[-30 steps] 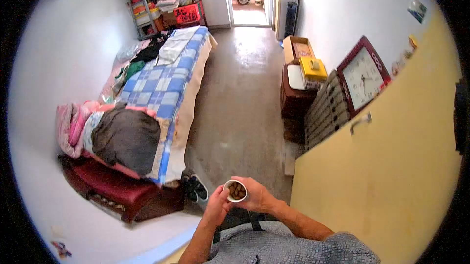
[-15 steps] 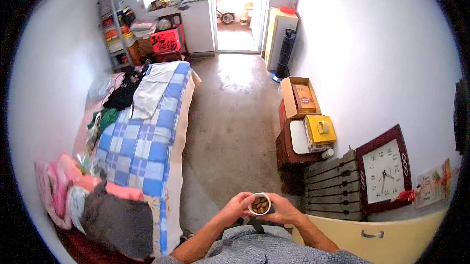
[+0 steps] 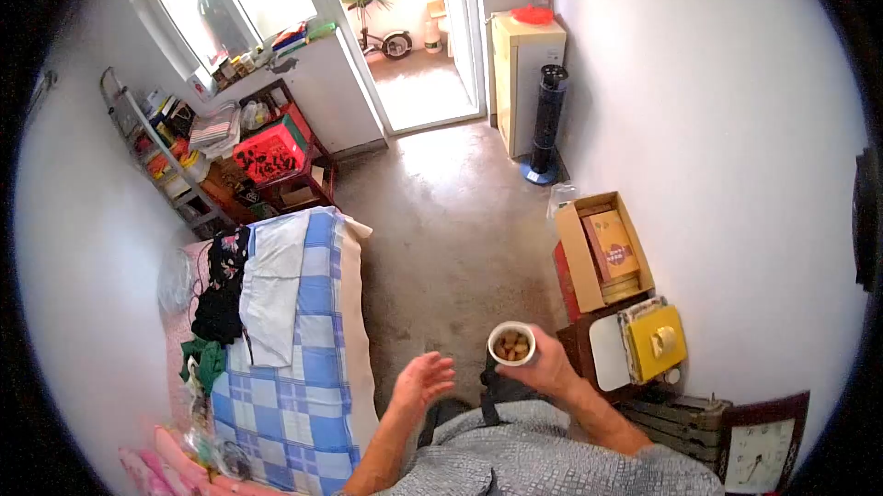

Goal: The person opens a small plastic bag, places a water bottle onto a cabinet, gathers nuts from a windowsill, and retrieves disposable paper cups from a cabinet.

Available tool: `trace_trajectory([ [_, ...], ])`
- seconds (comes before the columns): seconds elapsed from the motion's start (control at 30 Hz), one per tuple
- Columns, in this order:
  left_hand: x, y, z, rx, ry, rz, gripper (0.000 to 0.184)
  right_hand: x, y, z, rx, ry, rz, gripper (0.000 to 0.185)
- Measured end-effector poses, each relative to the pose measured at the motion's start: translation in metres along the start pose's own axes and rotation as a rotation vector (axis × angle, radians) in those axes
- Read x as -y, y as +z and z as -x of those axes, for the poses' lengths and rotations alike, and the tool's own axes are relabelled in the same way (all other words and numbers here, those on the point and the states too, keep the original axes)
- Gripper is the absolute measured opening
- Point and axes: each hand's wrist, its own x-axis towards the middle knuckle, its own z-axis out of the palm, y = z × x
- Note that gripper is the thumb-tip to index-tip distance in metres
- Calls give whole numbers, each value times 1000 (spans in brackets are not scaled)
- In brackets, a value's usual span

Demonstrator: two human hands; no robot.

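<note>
My right hand (image 3: 544, 365) is wrapped round a white cup (image 3: 497, 330), holding it in front of my body with its mouth facing up. Brown nut-like pieces (image 3: 511, 346) lie inside; their exact kind is too small to tell. To the left of the cup, apart from it, is my left hand (image 3: 425, 380) with its fingers stretched out and nothing in it. Slight blur softens its fingertips.
A bed with a blue checked cover (image 3: 313, 340) stands on the left. On the right are an open cardboard box (image 3: 578, 262), a yellow box (image 3: 658, 342) and a wall clock (image 3: 759, 450). Farther off stand a tower fan (image 3: 549, 119) and a cabinet (image 3: 529, 64) near the doorway.
My left hand has come off the cup and moved left. My right hand holds the cup alone, slightly higher and farther right. The view has shifted towards the window and doorway.
</note>
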Motion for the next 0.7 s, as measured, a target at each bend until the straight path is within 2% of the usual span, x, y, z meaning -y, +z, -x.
trace_trajectory([
  [0.1,-80,2,-41,-164,132,-47,44,10,-19,-124,-126,-1,-7,62],
  [0.17,-122,-10,-77,-206,168,24,44,10,-30,-204,-105,-46,-51,63],
  [0.23,-160,-22,-122,-245,187,75,43,11,-38,-278,-65,-104,33,63],
  [0.3,-194,-35,-177,-296,224,120,43,6,-44,-344,-39,-84,-42,60],
  [0.37,-233,-42,-238,-291,215,129,40,-1,-49,-412,-224,-63,90,57],
  [0.4,-261,-44,-273,-285,195,134,37,-24,-49,-445,-276,-91,-30,57],
  [0.43,-295,-40,-307,-274,211,141,37,-15,-54,-477,-282,-117,-15,58],
  [0.47,-323,-36,-339,-249,191,91,36,-9,-56,-503,-274,-14,-315,55],
  [0.5,-350,-26,-370,-228,169,50,36,7,-62,-532,-262,-23,-296,55],
  [0.53,-382,-17,-402,-170,171,36,36,29,-68,-557,-276,-42,-110,54],
  [0.6,-452,15,-462,-136,184,-52,37,21,-77,-604,-327,-3,-21,51],
  [0.7,-548,56,-549,-41,208,-229,38,-8,-96,-671,-415,91,-227,54],
])
